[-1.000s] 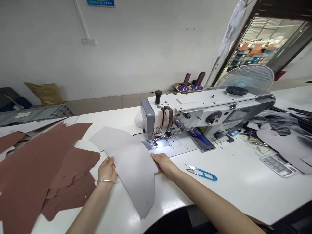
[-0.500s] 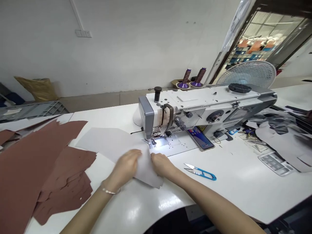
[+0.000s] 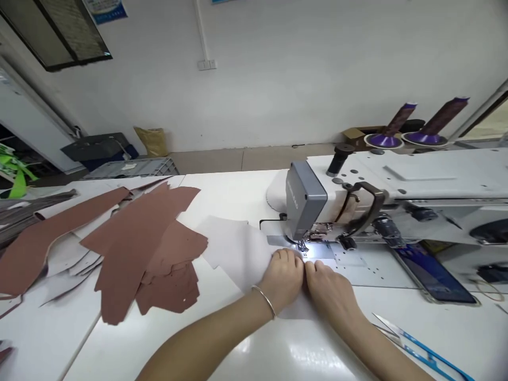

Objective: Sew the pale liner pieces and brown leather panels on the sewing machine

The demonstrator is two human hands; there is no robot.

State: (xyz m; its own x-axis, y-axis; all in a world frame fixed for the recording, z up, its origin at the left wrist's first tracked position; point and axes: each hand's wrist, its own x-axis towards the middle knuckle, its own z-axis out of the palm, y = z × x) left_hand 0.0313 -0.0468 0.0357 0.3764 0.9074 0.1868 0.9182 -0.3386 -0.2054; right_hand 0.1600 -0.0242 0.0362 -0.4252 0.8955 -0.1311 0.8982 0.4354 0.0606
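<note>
Both hands are close together in front of the lit needle area of a white and grey sewing machine (image 3: pixel 305 203). My left hand (image 3: pixel 283 278), with a bangle at the wrist, has its fingers curled down on a pale grey sheet of material (image 3: pixel 238 248). Right beside it, my right hand (image 3: pixel 329 288) pinches the edge of the same sheet. The sheet spreads leftward over the white table, and part of it lies beneath my hands. The presser foot (image 3: pixel 302 246) stands just beyond my fingertips. What lies under the fingers is hidden.
Reddish-brown cut pieces (image 3: pixel 130 248) lie stacked on the left, with pale-backed pieces (image 3: pixel 75 259) beside them. Blue-handled thread snips (image 3: pixel 424 349) rest at the lower right. A phone (image 3: pixel 436 275) lies under the machine arm. Two thread cones (image 3: pixel 397 124) stand behind.
The view has turned left and come closer to the machine. My left hand has moved in beside my right, close to the presser foot; before, the two were apart on the sheet.
</note>
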